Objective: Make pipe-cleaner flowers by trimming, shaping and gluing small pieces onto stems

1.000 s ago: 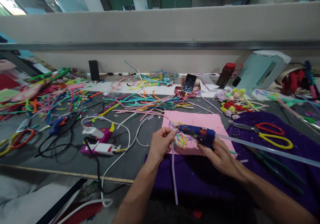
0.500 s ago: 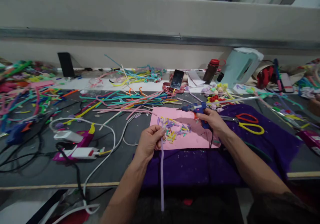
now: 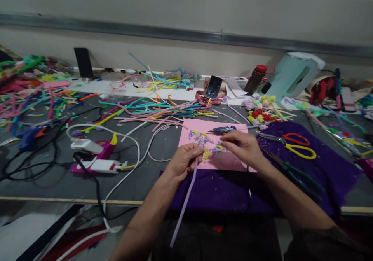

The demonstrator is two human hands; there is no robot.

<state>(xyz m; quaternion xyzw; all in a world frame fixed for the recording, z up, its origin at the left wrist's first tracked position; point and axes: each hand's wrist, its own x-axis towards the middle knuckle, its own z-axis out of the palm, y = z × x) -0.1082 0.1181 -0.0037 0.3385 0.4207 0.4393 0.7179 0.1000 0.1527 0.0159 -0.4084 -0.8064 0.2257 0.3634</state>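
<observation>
My left hand (image 3: 189,159) pinches a lilac pipe cleaner (image 3: 186,198), whose long end hangs down past the table's front edge. Over the pink sheet (image 3: 233,163), my right hand (image 3: 243,146) has its thumb and fingertips drawn together at the edge of a pile of short cut pipe-cleaner pieces (image 3: 206,155). Whether a piece sits between those fingertips is too small to tell. A blue glue gun (image 3: 223,130) lies on the sheet just behind my right hand, which partly hides it.
To the right, scissors (image 3: 300,151) with red and yellow handles and dark-handled pliers (image 3: 303,179) lie on purple cloth (image 3: 335,167). Behind are loose pipe cleaners (image 3: 157,111), a phone (image 3: 213,88), a bottle (image 3: 256,80) and a kettle (image 3: 300,76). A power strip (image 3: 96,158) with cables occupies the left.
My right hand has let go of the glue gun, which now lies on the pink sheet, and has moved left to the cut pieces. The lilac pipe cleaner's lower end has swung left.
</observation>
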